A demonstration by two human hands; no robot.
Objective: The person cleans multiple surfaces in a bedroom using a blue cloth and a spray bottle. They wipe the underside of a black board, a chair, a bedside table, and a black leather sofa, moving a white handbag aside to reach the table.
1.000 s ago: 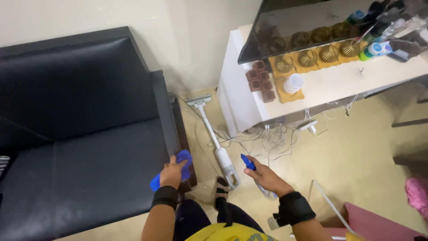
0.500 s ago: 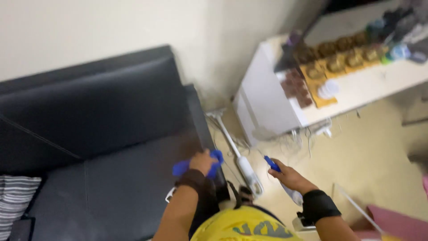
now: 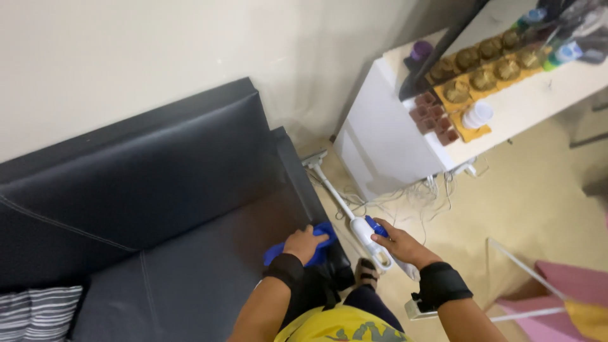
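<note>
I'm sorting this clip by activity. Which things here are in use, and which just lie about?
In use: blue cloth under the left hand on the sofa; blue-topped bottle in the right hand.

Lying about: stick vacuum, white table, cables, striped cushion.

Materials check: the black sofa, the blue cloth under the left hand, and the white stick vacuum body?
Black sofa: looks like leather or faux leather, smooth with a soft sheen and stitched seams; which one is unclear. Blue cloth under the left hand: soft bunched fabric, matte, possibly microfibre. White stick vacuum beside the right hand: glossy hard plastic body, with a thin pale tube, metal or plastic.
</note>
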